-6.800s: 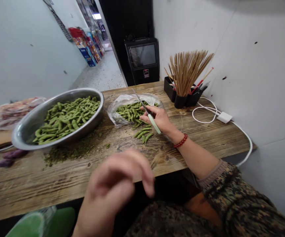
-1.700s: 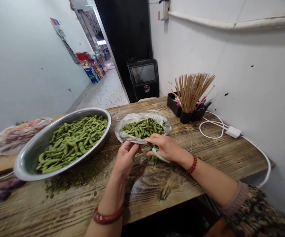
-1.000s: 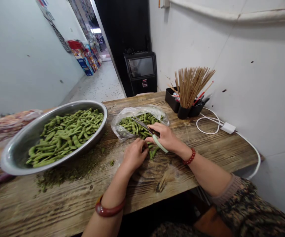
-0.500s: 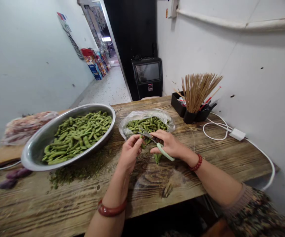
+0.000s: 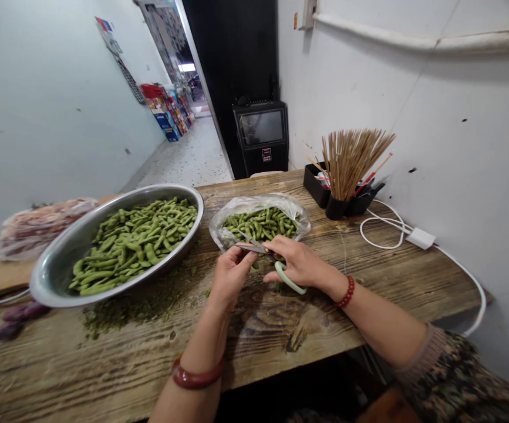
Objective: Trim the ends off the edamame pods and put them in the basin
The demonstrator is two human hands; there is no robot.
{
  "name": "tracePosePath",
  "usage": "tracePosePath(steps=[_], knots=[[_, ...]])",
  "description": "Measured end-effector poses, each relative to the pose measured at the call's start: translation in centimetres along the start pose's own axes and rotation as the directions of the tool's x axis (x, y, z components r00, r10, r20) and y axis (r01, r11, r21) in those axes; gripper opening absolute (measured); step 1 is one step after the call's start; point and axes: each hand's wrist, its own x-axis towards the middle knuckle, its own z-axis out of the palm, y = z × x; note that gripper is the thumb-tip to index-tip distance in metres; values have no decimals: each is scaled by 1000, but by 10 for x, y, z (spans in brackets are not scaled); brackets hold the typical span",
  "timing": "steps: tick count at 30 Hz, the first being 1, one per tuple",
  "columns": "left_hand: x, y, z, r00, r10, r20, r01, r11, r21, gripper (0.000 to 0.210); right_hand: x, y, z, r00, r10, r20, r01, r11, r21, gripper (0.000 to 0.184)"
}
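Note:
My right hand (image 5: 296, 261) grips a pair of scissors (image 5: 286, 278) by its pale green handles. The scissor blades are spread and point left, reaching over the fingertips of my left hand (image 5: 231, 275). My left thumb and fingers are pinched together on a green edamame pod (image 5: 255, 265), mostly covered by the fingers. Just beyond both hands lies a clear plastic bag (image 5: 219, 224) with many edamame pods in it. To the left stands a wide metal basin (image 5: 45, 288) heaped with more pods.
Green trimmings (image 5: 122, 311) are scattered beside the basin on the wooden table (image 5: 117, 370). At the back right, a black holder (image 5: 318, 187) carries wooden skewers (image 5: 353, 161). A white cable (image 5: 461, 264) runs along the right. Bagged meat (image 5: 45, 226) sits at far left.
The scissor blades have opened wider and swung to the left over my left fingertips. A green piece seen under my right hand is now mostly out of sight. The view has shifted slightly.

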Motion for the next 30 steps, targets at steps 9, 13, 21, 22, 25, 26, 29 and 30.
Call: tracePosePath(steps=[9, 13, 21, 22, 25, 26, 29, 30], knots=[[1, 0, -3, 1000, -2, 13, 1, 999, 50, 13, 1, 2, -4, 1000, 1, 14, -1, 1000, -29, 42], [2, 0, -5, 1000, -17, 18, 16, 997, 73, 15, 1, 0, -7, 999, 20, 28, -19, 999, -37, 43], [4, -3, -7, 999, -34, 19, 33, 998, 51, 18, 1, -2, -13, 997, 38, 64, -38, 999, -6, 39], [4, -3, -6, 999, -33, 22, 32, 999, 41, 19, 1, -2, -13, 997, 40, 66, -40, 999, 0, 38], [4, -1, -6, 997, -67, 24, 68, 997, -40, 20, 2, 1, -12, 998, 40, 46, -41, 999, 31, 39], [4, -1, -6, 996, -91, 11, 92, 991, -94, 20, 2, 2, -10, 999, 41, 28, -42, 998, 48, 40], [5, 2, -8, 987, -161, -21, 147, 942, -302, 24, 4, 8, -5, 996, 69, -63, -62, 991, 119, 41], [6, 2, -9, 985, -172, -20, 154, 920, -360, 25, 5, 10, -3, 992, 85, -90, -72, 988, 139, 42]])
